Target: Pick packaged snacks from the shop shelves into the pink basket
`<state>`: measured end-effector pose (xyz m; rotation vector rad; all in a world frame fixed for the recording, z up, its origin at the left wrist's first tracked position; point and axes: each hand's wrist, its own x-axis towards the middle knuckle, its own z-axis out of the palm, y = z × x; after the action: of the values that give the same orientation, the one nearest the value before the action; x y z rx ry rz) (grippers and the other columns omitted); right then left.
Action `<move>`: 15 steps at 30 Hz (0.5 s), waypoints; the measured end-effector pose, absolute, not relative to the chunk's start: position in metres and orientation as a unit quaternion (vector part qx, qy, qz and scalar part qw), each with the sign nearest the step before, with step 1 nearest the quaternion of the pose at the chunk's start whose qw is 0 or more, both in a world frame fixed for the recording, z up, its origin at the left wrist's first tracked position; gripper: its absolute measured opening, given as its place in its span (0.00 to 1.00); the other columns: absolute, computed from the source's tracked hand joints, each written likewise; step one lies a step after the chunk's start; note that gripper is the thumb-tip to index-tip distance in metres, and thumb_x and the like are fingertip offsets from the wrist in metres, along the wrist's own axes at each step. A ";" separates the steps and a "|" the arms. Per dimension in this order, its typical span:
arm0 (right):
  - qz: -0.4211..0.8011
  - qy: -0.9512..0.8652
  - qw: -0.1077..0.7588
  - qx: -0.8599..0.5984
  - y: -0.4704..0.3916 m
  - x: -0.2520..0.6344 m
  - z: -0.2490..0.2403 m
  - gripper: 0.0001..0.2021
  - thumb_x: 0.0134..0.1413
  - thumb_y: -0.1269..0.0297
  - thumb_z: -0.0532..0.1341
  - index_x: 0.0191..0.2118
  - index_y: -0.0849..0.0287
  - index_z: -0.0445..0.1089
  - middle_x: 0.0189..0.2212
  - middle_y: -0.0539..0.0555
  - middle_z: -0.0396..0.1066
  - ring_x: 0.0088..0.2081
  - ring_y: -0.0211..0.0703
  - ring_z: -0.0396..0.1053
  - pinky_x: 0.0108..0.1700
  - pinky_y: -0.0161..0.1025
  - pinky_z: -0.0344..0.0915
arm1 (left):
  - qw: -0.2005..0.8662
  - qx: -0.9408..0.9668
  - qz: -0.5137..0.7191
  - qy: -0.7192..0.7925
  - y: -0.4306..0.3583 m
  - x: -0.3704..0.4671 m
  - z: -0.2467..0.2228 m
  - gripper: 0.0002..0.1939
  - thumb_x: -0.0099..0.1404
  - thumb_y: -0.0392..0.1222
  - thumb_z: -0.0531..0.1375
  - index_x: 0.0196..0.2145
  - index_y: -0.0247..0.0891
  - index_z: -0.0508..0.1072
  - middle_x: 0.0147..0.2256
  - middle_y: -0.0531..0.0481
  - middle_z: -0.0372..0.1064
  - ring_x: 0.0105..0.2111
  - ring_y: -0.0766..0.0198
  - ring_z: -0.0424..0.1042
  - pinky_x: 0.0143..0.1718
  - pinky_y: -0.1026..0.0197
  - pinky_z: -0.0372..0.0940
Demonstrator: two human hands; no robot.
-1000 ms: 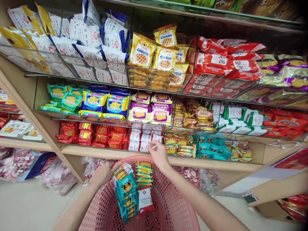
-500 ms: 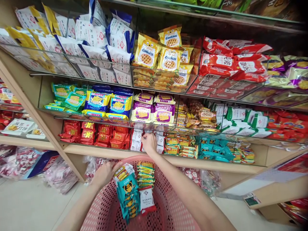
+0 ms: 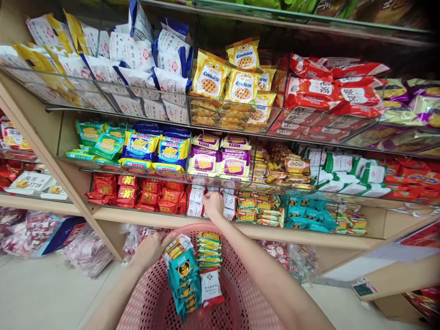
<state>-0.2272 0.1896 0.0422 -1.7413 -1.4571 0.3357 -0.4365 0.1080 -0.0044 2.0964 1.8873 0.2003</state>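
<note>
My left hand (image 3: 155,245) is closed on the rim of a pink plastic basket (image 3: 137,293) with a perforated wall. My right hand (image 3: 213,204) reaches over the basket into the lowest shelf, among small white snack packets (image 3: 195,195). Its fingers are curled, and what lies between them is hidden. In the basket lie a row of teal packets (image 3: 184,279), a stack of yellow-green packets (image 3: 209,250), a white packet with a red edge (image 3: 211,288) and a white-and-yellow packet (image 3: 177,246) near my left hand.
Red packets (image 3: 149,195) stand left of the white ones; orange-and-green packets (image 3: 259,211) and teal packets (image 3: 309,213) lie to the right. A glass shelf edge (image 3: 220,179) runs just above my right hand. Bagged goods (image 3: 87,252) sit on the floor under the wooden ledge (image 3: 144,218).
The view has shifted very slightly. My left hand stays on the basket rim, and my right hand remains among the white packets; the basket contents look the same.
</note>
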 end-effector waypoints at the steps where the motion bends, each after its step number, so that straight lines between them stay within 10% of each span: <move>1: 0.139 -0.577 0.417 -0.688 0.190 -0.228 0.043 0.09 0.47 0.71 0.57 0.21 0.58 0.70 0.25 0.55 0.72 0.26 0.41 0.65 0.28 0.37 0.55 | 0.156 0.732 0.069 0.659 0.109 -0.437 -0.005 0.31 0.66 0.62 0.38 0.24 0.40 0.69 0.27 0.42 0.75 0.34 0.55 0.75 0.32 0.62 0.59; 15: 0.245 -0.508 0.547 -0.619 0.189 -0.236 0.046 0.06 0.52 0.67 0.50 0.29 0.57 0.62 0.27 0.52 0.68 0.30 0.40 0.65 0.34 0.35 0.60 | 0.143 0.731 0.068 0.664 0.109 -0.436 -0.005 0.30 0.66 0.61 0.39 0.26 0.40 0.71 0.27 0.42 0.75 0.34 0.54 0.76 0.32 0.62 0.60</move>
<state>-0.2364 0.1886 0.0459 -1.4661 -1.2051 0.5804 -0.4356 0.1094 -0.0046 2.1093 1.9140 0.1953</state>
